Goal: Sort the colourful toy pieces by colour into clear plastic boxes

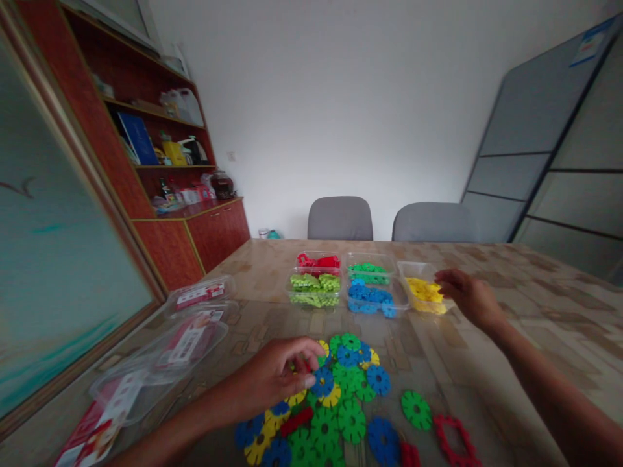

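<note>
My left hand (280, 375) rests on a heap of flat snowflake-shaped plastic pieces (343, 395) in blue, green, yellow and red; its fingers are pinched together on the pieces, and what they grip is hidden. My right hand (464, 295) hovers over the clear tub of yellow pieces (424, 295), fingers curled downward at the tub's right rim. Left of it stand clear tubs of blue pieces (370, 298), green pieces (368, 269), light green pieces (315, 288) and red pieces (318, 261).
Several clear lids with red-and-white labels (180, 344) lie on the table's left side. Two grey chairs (341, 219) stand behind the patterned table (535, 305). A red-brown shelf cabinet (160, 162) lines the left wall.
</note>
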`<state>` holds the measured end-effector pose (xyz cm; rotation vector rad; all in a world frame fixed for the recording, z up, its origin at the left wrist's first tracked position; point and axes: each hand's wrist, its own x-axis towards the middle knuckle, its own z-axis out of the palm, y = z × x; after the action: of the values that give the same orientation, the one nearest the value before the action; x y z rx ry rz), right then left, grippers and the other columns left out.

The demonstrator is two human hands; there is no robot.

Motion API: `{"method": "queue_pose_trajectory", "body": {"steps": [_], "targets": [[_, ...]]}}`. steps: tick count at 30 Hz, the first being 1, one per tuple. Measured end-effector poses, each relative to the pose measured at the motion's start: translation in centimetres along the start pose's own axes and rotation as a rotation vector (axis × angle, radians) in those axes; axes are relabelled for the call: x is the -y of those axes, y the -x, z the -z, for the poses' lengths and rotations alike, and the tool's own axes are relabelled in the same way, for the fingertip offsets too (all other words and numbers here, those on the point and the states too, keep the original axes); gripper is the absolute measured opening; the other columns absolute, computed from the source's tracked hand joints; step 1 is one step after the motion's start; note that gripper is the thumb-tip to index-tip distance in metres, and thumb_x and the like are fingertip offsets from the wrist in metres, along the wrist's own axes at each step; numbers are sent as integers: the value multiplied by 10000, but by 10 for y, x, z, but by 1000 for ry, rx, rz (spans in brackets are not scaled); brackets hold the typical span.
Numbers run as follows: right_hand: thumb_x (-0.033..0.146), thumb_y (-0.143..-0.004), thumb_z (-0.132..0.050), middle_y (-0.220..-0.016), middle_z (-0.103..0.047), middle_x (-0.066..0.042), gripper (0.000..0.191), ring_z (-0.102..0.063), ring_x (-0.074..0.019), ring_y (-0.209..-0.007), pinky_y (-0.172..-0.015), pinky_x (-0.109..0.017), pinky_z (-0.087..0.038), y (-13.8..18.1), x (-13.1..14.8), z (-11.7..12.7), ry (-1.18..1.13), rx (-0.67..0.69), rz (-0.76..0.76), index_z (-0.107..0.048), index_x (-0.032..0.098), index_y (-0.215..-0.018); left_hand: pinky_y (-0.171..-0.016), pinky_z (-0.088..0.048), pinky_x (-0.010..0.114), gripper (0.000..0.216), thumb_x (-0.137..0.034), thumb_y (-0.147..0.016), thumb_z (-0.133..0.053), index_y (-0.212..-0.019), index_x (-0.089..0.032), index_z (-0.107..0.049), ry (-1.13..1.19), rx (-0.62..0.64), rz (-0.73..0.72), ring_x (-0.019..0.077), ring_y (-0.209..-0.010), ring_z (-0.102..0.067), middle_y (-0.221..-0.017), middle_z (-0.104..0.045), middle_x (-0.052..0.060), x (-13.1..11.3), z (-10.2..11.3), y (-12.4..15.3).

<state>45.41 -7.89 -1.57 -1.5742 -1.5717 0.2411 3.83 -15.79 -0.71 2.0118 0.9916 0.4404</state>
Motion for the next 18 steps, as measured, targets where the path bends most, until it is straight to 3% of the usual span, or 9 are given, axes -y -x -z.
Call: {"method": "queue_pose_trajectory", "body": {"steps": [5,9,13,15,18], "targets": [[412,-768,-516,-783,-695,-86,288,-656,-206,-651,-573,-294,-508,8,32,2,-68,148,52,-609,173,-899,-738,-412,263,311,-230,-785,-623,-1093,-230,-590,-356,50,35,184,-868,-565,-967,-607,5,9,31,13],[378,-842,-507,-763,-666,-57,253,-600,-175,-654,-584,-271,-472,29,73,-9,-26,508,265,-621,169,-927,-711,-396,246,385,-228,-677,-730,-1035,-239,-589,-520,183,123,206,-902,-547,-977,-583,-11,9,47,26],[263,-860,-510,-777,-656,-27,176,-605,-160,-693,-602,-245,-458,64,105,-27,0,935,335,-625,175,-960,-664,-381,238,449,-203,-597,-781,-986,-229,-560,-602,204,165,206,-884,-539,-992,-546,-8,10,39,28],[238,-837,-551,-842,-660,-41,163,-614,-174,-751,-633,-251,-466,80,114,-36,36,1004,319,-631,175,-965,-669,-376,246,402,-216,-617,-774,-945,-214,-542,-626,183,141,202,-871,-533,-984,-523,-3,13,30,25],[174,-776,-602,-1015,-637,-80,275,-603,-210,-867,-737,-296,-469,96,118,-48,125,942,357,-626,180,-1049,-719,-381,255,345,-234,-695,-735,-971,-217,-529,-587,158,75,204,-908,-530,-1010,-512,6,15,19,20]]}}
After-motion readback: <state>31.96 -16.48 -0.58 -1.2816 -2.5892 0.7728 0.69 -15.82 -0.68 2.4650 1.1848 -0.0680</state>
